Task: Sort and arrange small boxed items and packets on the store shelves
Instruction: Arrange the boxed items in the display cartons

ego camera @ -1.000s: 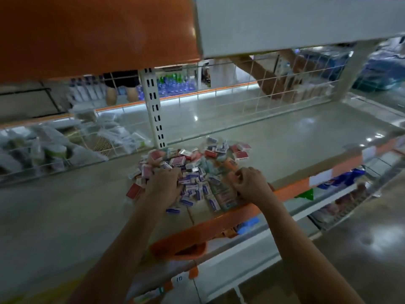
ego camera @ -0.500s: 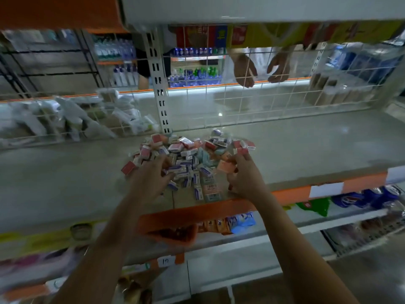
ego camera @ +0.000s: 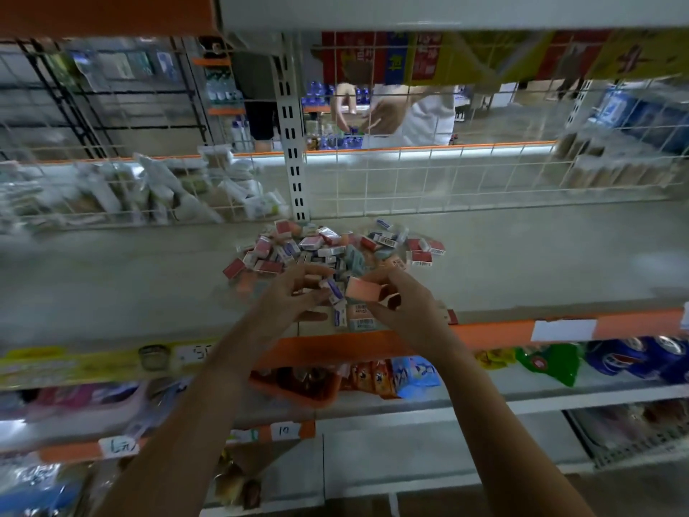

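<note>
- Dozens of small boxes (ego camera: 328, 251) lie in 1 loose heap on the grey shelf (ego camera: 522, 263), against the wire mesh back (ego camera: 410, 181); no neat row is visible, so I judge the sorting is at its beginning and nearly all is left.
- A few boxes sit apart near the orange shelf edge (ego camera: 484, 332).
- The right hand (ego camera: 400, 298) pinches a pale orange box (ego camera: 361, 291) between thumb and curled fingers, lifted just above the heap's near side.
- The left hand (ego camera: 292, 296) has its fingers spread and half bent over the heap; it seems to touch a small white-purple box (ego camera: 335, 291), but blur hides whether it grips.
</note>
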Tool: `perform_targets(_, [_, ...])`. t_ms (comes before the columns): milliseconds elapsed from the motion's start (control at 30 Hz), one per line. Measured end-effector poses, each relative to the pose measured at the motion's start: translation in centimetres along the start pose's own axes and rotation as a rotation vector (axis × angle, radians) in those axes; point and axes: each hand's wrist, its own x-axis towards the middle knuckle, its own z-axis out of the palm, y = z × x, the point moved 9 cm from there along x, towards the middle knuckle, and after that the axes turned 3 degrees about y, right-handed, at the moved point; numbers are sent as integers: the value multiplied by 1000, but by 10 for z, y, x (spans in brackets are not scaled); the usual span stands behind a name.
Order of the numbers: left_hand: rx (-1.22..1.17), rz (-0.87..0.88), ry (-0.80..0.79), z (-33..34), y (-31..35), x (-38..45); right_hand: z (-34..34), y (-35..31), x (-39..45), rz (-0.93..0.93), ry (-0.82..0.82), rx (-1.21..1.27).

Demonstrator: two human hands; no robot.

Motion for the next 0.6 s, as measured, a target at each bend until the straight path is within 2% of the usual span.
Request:
perform_targets(333, [-83,-103,19,21,-11,6,-3,5,-4,-1,-2,15])
perform_targets(433, [-134,-108,-40,29,-11,7,-8,7,-5,23,17,19])
perform_targets(600, [114,15,-41,27,-4,6,-14,7,-5,26,48,30])
